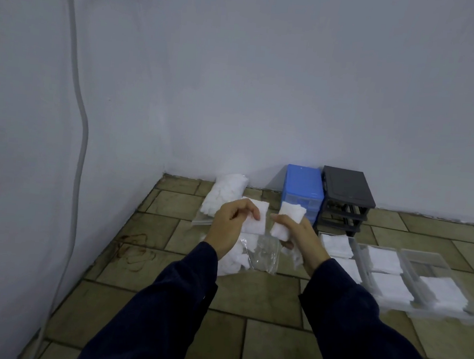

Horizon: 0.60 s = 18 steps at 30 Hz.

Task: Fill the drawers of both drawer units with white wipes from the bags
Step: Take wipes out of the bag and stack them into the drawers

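My left hand (pixel 230 222) pinches a white wipe (pixel 255 218) above the floor, and my right hand (pixel 300 233) grips a small stack of white wipes (pixel 287 220) beside it. Below them lies an open clear bag (pixel 260 254) with loose wipes. A fuller bag of wipes (pixel 224 192) rests by the wall. A blue drawer unit (pixel 302 190) and a dark grey drawer unit (pixel 345 200) stand against the wall; the grey one's slots look empty. Three clear drawers (pixel 413 264) lie on the floor to the right, each holding folded wipes.
The floor is tiled, with a brown stain (pixel 133 249) at the left near the wall. A grey cable (pixel 82 135) runs down the left wall to the floor. White walls meet in the corner behind the bags.
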Each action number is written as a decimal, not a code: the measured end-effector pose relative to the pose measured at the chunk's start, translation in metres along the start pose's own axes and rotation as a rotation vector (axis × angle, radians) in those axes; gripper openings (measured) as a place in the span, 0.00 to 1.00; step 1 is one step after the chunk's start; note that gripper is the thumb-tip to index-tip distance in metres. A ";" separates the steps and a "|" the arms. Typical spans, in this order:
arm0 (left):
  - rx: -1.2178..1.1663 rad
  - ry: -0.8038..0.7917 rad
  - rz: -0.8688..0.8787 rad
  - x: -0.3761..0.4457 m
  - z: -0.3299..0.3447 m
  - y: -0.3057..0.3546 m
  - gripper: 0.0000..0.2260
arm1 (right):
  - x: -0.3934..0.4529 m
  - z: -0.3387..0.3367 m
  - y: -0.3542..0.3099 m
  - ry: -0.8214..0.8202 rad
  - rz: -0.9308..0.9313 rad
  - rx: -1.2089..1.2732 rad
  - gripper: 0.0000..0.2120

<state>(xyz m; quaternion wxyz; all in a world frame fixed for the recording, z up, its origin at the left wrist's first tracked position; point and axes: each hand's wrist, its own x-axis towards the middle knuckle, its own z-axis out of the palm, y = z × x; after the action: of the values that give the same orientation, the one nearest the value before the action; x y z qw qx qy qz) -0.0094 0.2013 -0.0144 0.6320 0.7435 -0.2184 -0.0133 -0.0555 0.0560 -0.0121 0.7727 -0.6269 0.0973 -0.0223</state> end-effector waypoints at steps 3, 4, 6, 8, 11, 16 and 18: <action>-0.133 -0.049 -0.088 -0.002 0.004 0.008 0.13 | -0.001 0.005 -0.002 0.016 -0.025 -0.141 0.20; -0.199 -0.056 -0.126 -0.004 0.006 0.009 0.12 | 0.000 0.006 -0.002 0.032 -0.038 -0.192 0.20; -0.235 -0.064 -0.159 -0.004 0.009 0.009 0.10 | -0.001 0.007 -0.001 0.037 -0.072 -0.258 0.19; -0.180 -0.089 -0.132 -0.004 0.011 0.006 0.07 | -0.002 0.008 0.000 0.034 -0.109 -0.303 0.18; -0.149 -0.093 -0.106 -0.004 0.012 0.004 0.03 | -0.003 0.008 0.001 0.041 -0.153 -0.395 0.19; -0.164 -0.065 -0.094 -0.003 0.012 0.005 0.06 | -0.004 0.007 0.002 0.056 -0.240 -0.465 0.20; -0.169 -0.043 -0.086 -0.001 0.010 0.008 0.06 | -0.005 0.008 -0.001 0.077 -0.296 -0.461 0.17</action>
<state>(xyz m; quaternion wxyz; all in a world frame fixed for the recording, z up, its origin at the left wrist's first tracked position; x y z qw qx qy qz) -0.0158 0.1912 -0.0095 0.6865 0.6957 -0.1978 -0.0750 -0.0592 0.0640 -0.0094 0.5938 -0.7922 0.0365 -0.1359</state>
